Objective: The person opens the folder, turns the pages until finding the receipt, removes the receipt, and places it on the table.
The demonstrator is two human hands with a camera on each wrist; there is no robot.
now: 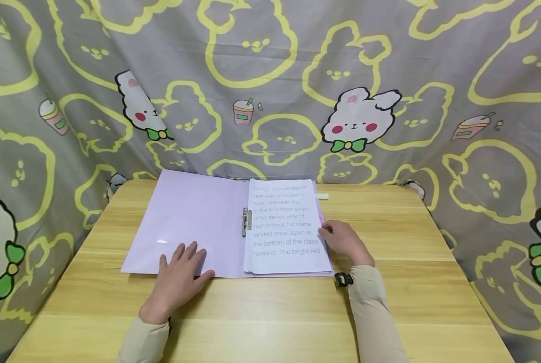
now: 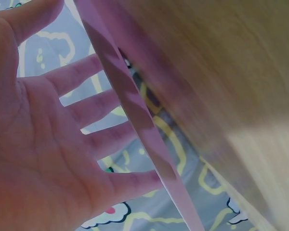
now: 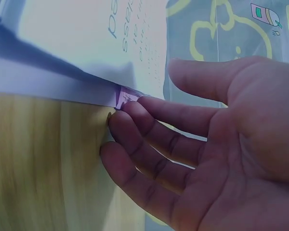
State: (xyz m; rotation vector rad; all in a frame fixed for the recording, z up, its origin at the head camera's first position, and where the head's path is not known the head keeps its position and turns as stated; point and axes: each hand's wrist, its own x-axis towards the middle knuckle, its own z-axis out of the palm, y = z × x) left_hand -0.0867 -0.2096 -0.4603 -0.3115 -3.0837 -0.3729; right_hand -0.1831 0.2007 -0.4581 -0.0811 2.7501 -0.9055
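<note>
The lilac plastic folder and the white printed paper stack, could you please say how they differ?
The lilac plastic folder spreads wide; the white printed paper stack is narrower, on the folder's right side. The folder's left half is plain; the stack bears grey text. Both have straight edges.

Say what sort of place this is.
Probably a curtained-off indoor tabletop workspace: a pale wood-grain table, grey fabric curtain with yellow cartoon outlines behind it and along both sides, and an open lilac plastic folder with printed white paper sheets.
</note>
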